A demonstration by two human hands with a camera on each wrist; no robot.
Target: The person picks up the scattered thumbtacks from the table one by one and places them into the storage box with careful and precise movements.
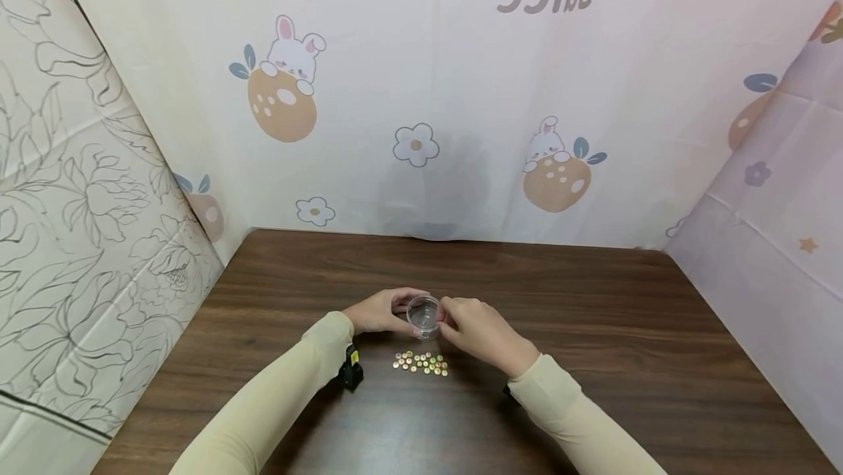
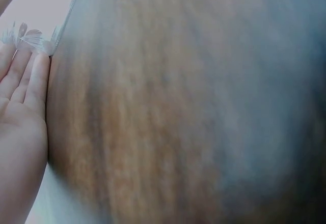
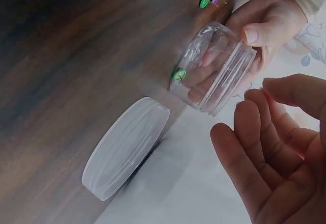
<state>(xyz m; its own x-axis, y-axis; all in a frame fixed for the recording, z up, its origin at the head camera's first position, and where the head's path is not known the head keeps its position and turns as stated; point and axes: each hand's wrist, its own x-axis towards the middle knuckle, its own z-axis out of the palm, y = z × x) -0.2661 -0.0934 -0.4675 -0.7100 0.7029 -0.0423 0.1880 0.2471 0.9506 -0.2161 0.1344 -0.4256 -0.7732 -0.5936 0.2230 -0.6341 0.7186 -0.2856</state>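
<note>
A clear, threaded jar (image 1: 424,315) stands over the table, its mouth turned up. My left hand (image 1: 380,312) holds it from the left, thumb on the near side and fingers round the far side. One small green disc (image 3: 179,75) shows near the jar's bottom in the right wrist view. Beside the mouth is my right hand (image 1: 479,328), fingers loosely bent, thumb tip close to the index fingertip (image 3: 252,95); I see nothing between them. Small round bead-like discs (image 1: 420,363) in several colours lie on the table in front of the jar.
A translucent white lid (image 3: 125,150) lies on the brown wooden table (image 1: 593,314), seen only in the right wrist view. Printed white curtains (image 1: 421,94) hang behind the table and along both sides. The left wrist view is mostly blurred tabletop.
</note>
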